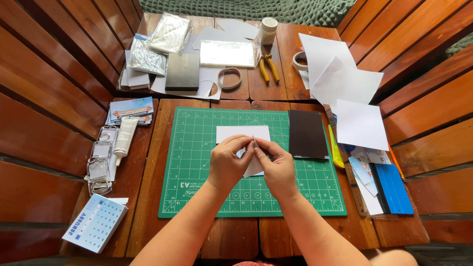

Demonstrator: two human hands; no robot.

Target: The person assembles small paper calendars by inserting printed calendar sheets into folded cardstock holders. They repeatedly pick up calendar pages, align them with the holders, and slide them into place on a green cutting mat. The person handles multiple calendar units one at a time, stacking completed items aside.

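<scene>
White card partly hidden, pinched by both hands' fingers

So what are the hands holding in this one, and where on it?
Both the left hand and the right hand pinch a small white piece of paper near its upper edge, fingertips meeting there, above the green cutting mat.

One head-worn camera looks steeply down, close over the green cutting mat.
</scene>
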